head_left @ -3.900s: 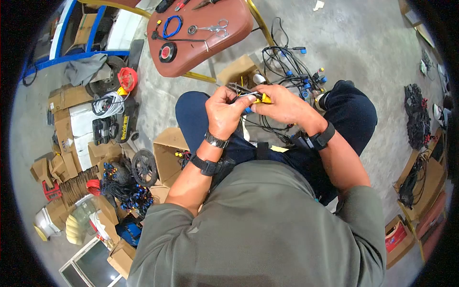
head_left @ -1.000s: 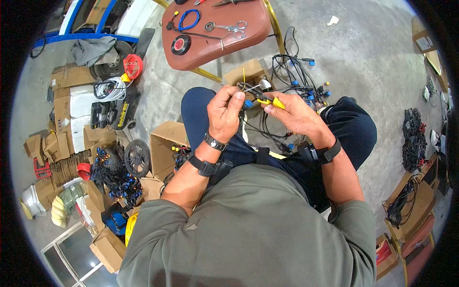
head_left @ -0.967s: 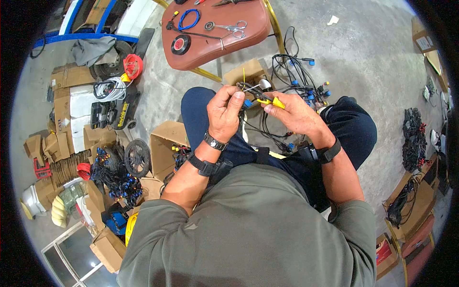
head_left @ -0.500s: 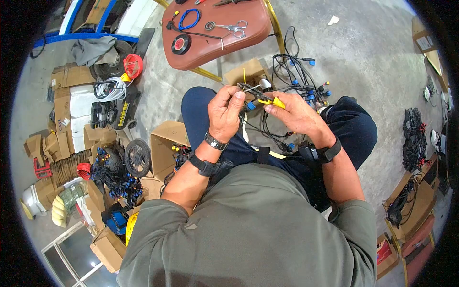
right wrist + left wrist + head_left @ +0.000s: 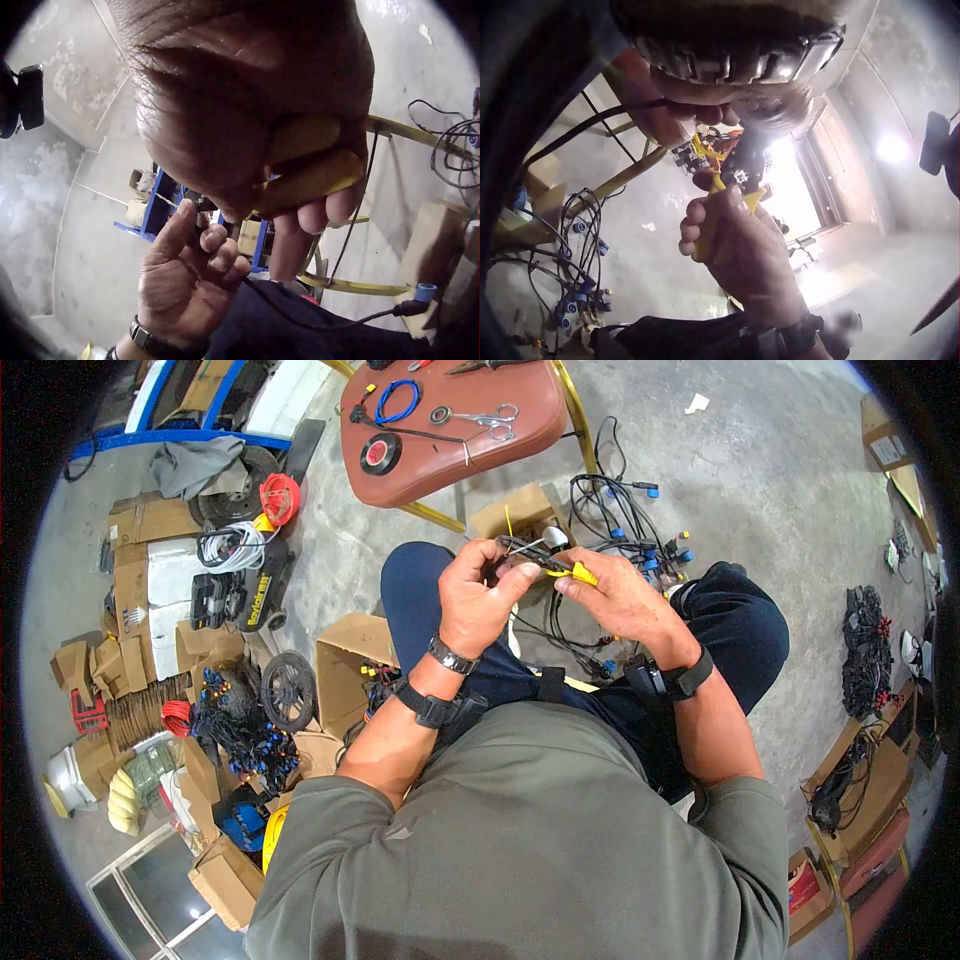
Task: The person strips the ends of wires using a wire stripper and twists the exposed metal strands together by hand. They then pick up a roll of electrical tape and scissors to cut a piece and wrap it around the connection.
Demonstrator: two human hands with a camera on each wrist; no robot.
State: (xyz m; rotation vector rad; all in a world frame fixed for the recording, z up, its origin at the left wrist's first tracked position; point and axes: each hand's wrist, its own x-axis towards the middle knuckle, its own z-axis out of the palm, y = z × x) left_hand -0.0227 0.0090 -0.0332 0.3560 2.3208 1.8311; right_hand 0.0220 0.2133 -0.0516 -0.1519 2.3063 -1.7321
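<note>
Right hand (image 5: 618, 602) fingers grip pliers (image 5: 556, 566), apparently biting wire (image 5: 527, 544).

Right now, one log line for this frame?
left hand: pinches black cable | right hand: grips yellow-handled pliers | pliers nose: toward left hand

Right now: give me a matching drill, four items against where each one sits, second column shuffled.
1 pliers
2 scissors
3 black wire
4 cable bundle

A on the brown stool
B on the concrete floor
C gripped in the right hand
D held in the left hand

Pairs: 1-C, 2-A, 3-D, 4-B
</note>
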